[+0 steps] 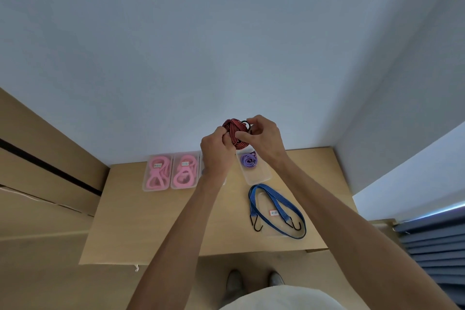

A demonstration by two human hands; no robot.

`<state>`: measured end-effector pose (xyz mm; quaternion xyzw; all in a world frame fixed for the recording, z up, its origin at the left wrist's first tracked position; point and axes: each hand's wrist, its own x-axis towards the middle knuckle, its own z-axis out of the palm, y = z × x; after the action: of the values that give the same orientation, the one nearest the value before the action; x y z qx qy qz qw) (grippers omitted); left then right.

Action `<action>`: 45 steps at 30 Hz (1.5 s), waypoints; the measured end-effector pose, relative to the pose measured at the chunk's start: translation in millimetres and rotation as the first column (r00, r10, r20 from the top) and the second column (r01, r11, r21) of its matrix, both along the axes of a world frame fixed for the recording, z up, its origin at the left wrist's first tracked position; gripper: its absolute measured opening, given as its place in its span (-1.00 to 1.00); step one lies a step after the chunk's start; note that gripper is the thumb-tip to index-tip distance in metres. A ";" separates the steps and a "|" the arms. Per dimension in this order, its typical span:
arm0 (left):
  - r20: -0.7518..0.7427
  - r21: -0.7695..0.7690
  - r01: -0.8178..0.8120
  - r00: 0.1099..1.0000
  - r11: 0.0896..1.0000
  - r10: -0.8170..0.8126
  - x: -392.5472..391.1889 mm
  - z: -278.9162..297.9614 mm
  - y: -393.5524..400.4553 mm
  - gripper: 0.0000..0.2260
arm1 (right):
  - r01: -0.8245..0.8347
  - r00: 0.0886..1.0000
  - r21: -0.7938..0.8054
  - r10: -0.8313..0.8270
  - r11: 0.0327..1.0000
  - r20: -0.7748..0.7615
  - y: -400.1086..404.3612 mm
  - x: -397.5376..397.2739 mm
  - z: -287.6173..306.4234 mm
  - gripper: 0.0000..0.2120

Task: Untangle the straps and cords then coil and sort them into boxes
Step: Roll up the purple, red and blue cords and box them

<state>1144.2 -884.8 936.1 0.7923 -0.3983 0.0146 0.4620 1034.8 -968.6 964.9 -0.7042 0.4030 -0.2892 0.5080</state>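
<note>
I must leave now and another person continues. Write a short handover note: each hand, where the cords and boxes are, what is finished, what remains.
Left hand: grips the red cord, held up above the table.
Right hand: pinches the same cord near its black hook.
Done: two boxes at far left each hold pink cords; a purple cord lies coiled in its box.
Left: finish coiling the red cord and box it; one box shows partly behind the left hand, contents hidden. The blue cord lies loose over a clear, labelled box, uncoiled: coil it and put it in.
</note>
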 end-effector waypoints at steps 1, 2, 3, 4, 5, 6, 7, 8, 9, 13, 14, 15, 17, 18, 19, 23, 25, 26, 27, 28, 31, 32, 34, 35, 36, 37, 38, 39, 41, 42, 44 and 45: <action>-0.003 -0.003 0.002 1.000 1.000 -0.002 0.1 0.7 -0.7 -0.85 | 0.001 1.000 0.000 -0.001 1.000 0.012 0.3 0.7 -0.3 -0.65; -0.001 -0.004 0.006 1.000 1.000 -0.006 0.3 1.5 -1.5 -0.84 | 0.004 1.000 0.001 -0.004 1.000 0.020 0.6 1.7 -0.7 -0.64; 0.006 -0.006 0.011 1.000 1.000 -0.011 0.8 1.5 -2.4 -0.84 | 0.009 1.000 0.001 -0.009 1.000 0.022 1.5 2.9 -1.3 -0.62; 0.015 -0.006 0.016 1.000 1.000 -0.016 1.2 1.1 -3.1 -0.84 | 0.013 1.000 -0.003 -0.013 1.000 0.016 2.3 3.8 -2.0 -0.60; 0.022 -0.002 0.022 1.000 1.000 -0.022 1.7 -0.3 -4.1 -0.84 | 0.018 1.000 -0.011 -0.017 1.000 0.008 3.1 4.5 -2.9 -0.59; 0.019 0.006 0.029 0.999 1.000 -0.029 1.9 -2.2 -4.4 -0.84 | 0.021 1.000 -0.020 -0.021 1.000 0.001 3.8 4.9 -4.1 -0.60; 0.006 0.011 0.034 0.999 0.999 -0.034 2.1 -4.6 -4.2 -0.84 | 0.022 1.000 -0.030 -0.022 0.999 0.000 4.4 5.2 -4.7 -0.63; -0.009 0.011 0.035 0.999 0.999 -0.034 1.8 -7.1 -3.5 -0.84 | 0.021 1.000 -0.039 -0.021 0.999 0.004 5.0 5.6 -4.7 -0.67; -0.024 0.005 0.034 0.999 0.999 -0.034 1.5 -9.9 -2.7 -0.84 | 0.019 1.000 -0.045 -0.019 0.999 0.008 5.3 5.9 -4.2 -0.71; -0.050 -0.035 0.050 0.997 0.998 -0.052 -0.3 -13.4 -0.4 -0.84 | 0.012 1.000 -0.071 -0.013 0.997 -0.015 4.6 6.3 -2.9 -0.73; -0.055 -0.039 0.048 0.997 0.998 -0.050 -0.4 -12.2 -1.5 -0.84 | 0.016 1.000 -0.072 -0.016 0.997 -0.011 4.9 6.5 -3.7 -0.72; -0.064 -0.040 0.043 0.997 0.998 -0.045 -0.1 -10.5 -3.1 -0.84 | 0.023 1.000 -0.076 -0.023 0.997 -0.002 6.4 7.3 -4.5 -0.70; -0.089 -0.043 0.043 0.995 0.998 -0.047 1.0 -8.7 -6.9 -0.85 | 0.038 0.999 -0.091 -0.038 0.995 0.010 10.7 9.3 -5.9 -0.60; -0.104 -0.047 0.054 0.993 0.997 -0.059 1.6 -8.7 -8.1 -0.86 | 0.051 0.999 -0.086 -0.050 0.995 0.014 12.6 10.6 -6.2 -0.55; -0.122 -0.056 0.067 0.990 0.996 -0.073 1.6 -8.7 -8.7 -0.87 | 0.067 0.998 -0.073 -0.065 0.995 0.023 14.1 12.1 -6.6 -0.50; -0.194 -0.071 0.092 0.975 0.993 -0.104 -3.3 -7.1 -7.7 -0.75 | 0.140 0.989 -0.077 -0.137 0.987 0.050 21.1 17.0 -8.7 -0.44; -0.226 -0.055 0.094 0.969 0.994 -0.104 -4.5 -8.9 -7.4 -0.75 | 0.173 0.984 -0.063 -0.169 0.983 0.059 19.8 16.0 -11.7 -0.47; -0.250 -0.049 0.094 0.963 0.994 -0.103 -3.9 -11.6 -6.5 -0.78 | 0.173 0.984 -0.046 -0.171 0.984 0.047 17.8 14.3 -12.5 -0.49; -0.270 -0.046 0.099 0.957 0.994 -0.107 -3.2 -14.5 -4.6 -0.81 | 0.160 0.987 -0.031 -0.159 0.987 0.026 14.9 12.9 -12.6 -0.51; -0.282 -0.039 0.110 0.952 0.993 -0.116 -2.8 -17.9 -2.8 -0.81 | 0.137 0.991 -0.022 -0.137 0.990 0.007 12.1 12.1 -13.2 -0.52; -0.318 -0.014 0.130 0.939 0.991 -0.128 -5.2 -25.2 -2.0 -0.80 | 0.110 0.994 -0.041 -0.111 0.993 -0.012 11.4 11.5 -16.6 -0.70; -0.325 -0.017 0.127 0.937 0.992 -0.125 -6.9 -25.5 -2.6 -0.79 | 0.116 0.993 -0.056 -0.116 0.992 -0.008 12.4 11.6 -17.3 -0.80; -0.326 -0.026 0.121 0.937 0.992 -0.123 -9.6 -25.3 -2.7 -0.78 | 0.118 0.993 -0.055 -0.118 0.991 0.003 12.8 11.4 -18.0 -0.90; -0.332 -0.021 0.120 0.936 0.993 -0.120 -9.6 -25.7 -2.2 -0.78 | 0.116 0.993 -0.046 -0.116 0.992 0.010 12.7 11.2 -18.1 -0.92; -0.340 -0.012 0.118 0.934 0.993 -0.115 -9.7 -26.4 -1.3 -0.80 | 0.115 0.993 -0.037 -0.114 0.993 0.022 13.0 10.5 -17.5 -0.93; -0.348 0.000 0.111 0.932 0.994 -0.104 -9.7 -27.4 -0.9 -0.81 | 0.118 0.993 -0.029 -0.117 0.993 0.034 13.2 10.0 -17.3 -0.93; -0.348 0.011 0.103 0.933 0.995 -0.093 -9.9 -28.2 -1.0 -0.81 | 0.125 0.991 -0.023 -0.124 0.992 0.041 13.8 9.6 -18.3 -0.92; -0.342 0.021 0.090 0.936 0.996 -0.078 -10.3 -27.6 -1.7 -0.80 | 0.137 0.990 -0.012 -0.136 0.991 0.046 15.0 9.0 -19.8 -0.89; -0.310 0.038 0.057 0.950 0.998 -0.042 -11.3 -22.2 -3.8 -0.77 | 0.170 0.984 0.032 -0.171 0.985 0.056 19.1 6.6 -24.5 -0.79; -0.286 0.042 0.038 0.958 0.998 -0.025 -12.1 -18.4 -4.8 -0.75 | 0.186 0.980 0.056 -0.190 0.981 0.063 20.8 5.2 -26.6 -0.75; -0.216 0.056 -0.008 0.976 0.998 0.020 -15.3 -11.4 -4.9 -0.71 | 0.203 0.975 0.088 -0.210 0.975 0.077 21.8 2.8 -28.6 -0.72; -0.173 0.070 -0.038 0.984 0.997 0.049 -17.3 -7.9 -3.7 -0.71 | 0.204 0.974 0.100 -0.212 0.974 0.082 21.5 2.3 -28.2 -0.71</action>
<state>1126.9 -888.5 928.2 0.8139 -0.3391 -0.0580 0.4682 1037.1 -947.1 936.7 -0.6201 0.4634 -0.3544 0.5246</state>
